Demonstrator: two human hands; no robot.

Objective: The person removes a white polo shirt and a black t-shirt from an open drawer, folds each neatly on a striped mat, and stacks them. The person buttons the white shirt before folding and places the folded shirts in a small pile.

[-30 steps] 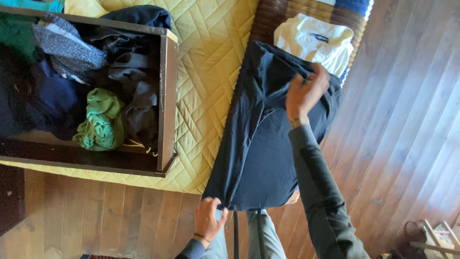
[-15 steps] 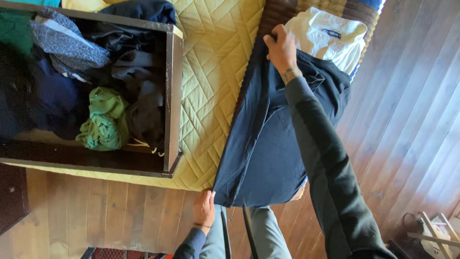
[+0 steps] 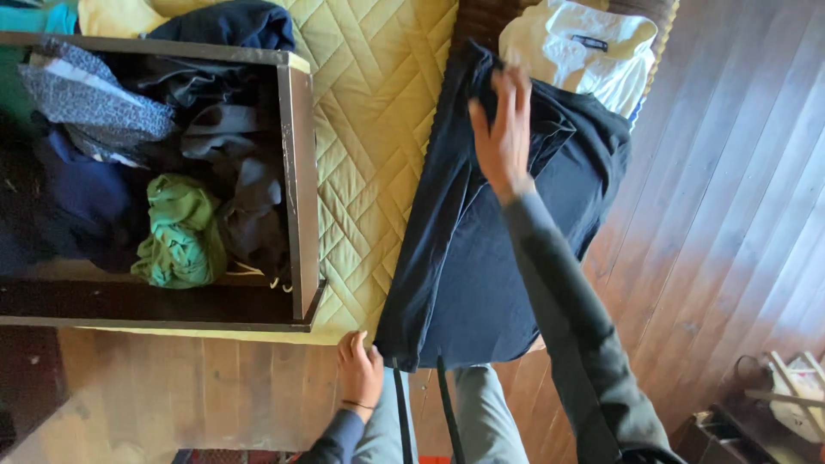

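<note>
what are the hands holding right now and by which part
The left hand grips the dark garment at its near bottom corner; the right hand rests open on its far end.

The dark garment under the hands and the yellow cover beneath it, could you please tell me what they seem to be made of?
Dark garment: soft matte fabric, probably jersey knit; it drapes and creases loosely. Yellow cover: quilted padded textile, shown by its stitched diamond pattern.

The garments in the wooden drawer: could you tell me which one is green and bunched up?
It is the green garment, crumpled into a ball near the drawer's front right corner. The garments around it are dark blue, grey or black, and none other there is bright green.
</note>
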